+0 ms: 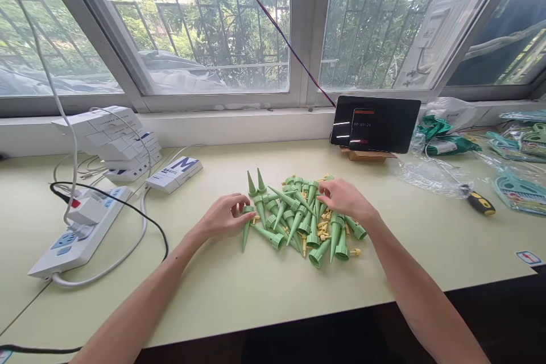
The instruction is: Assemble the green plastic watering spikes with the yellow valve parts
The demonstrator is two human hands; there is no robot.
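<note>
A heap of green plastic cone spikes (298, 216) lies on the pale green table (256, 290), mixed with small yellow pieces (325, 233). My left hand (224, 217) rests at the heap's left edge, fingers curled round the top of one green spike (246, 227). My right hand (346, 199) sits on the heap's right side, fingertips pinched together over the spikes; what they hold is hidden. Two spikes (256, 183) stand upright at the back left of the heap.
A white power strip (77, 233) with cables lies at the left, with stacked white boxes (111, 136) and a flat box (174, 173) behind. A dark tablet (375, 124) leans by the window. A screwdriver (480, 202), plastic wrap and teal packets (518, 187) lie right.
</note>
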